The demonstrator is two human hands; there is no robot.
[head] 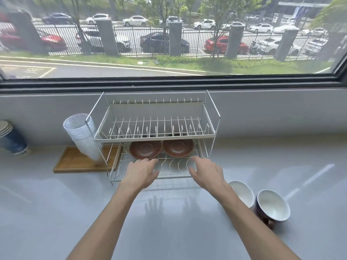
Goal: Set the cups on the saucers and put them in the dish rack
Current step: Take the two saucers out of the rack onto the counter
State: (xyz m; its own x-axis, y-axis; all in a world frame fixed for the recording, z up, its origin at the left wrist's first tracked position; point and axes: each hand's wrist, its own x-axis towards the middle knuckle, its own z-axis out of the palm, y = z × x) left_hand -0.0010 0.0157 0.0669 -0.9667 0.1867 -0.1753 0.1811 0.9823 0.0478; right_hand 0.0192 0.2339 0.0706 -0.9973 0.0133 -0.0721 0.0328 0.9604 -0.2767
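Two brown saucers, one on the left (pixel 145 148) and one on the right (pixel 178 147), lie side by side on the lower shelf of a two-tier wire dish rack (pixel 214 128). My left hand (pixel 140 172) hovers at the rack's front edge just below the left saucer, fingers spread and holding nothing. Level with it, my right hand (pixel 205 172) is open too, below and right of the right saucer. Two cups stand on the counter to the right: a white one (pixel 241 192), partly behind my right forearm, and a dark blue one with a white inside (pixel 272 205).
A stack of clear plastic cups (pixel 82 136) leans on a wooden tray (pixel 75 162) left of the rack. Stacked plates on a blue container (pixel 10 137) sit at the far left. The grey counter (pixel 56 203) runs under a wide window.
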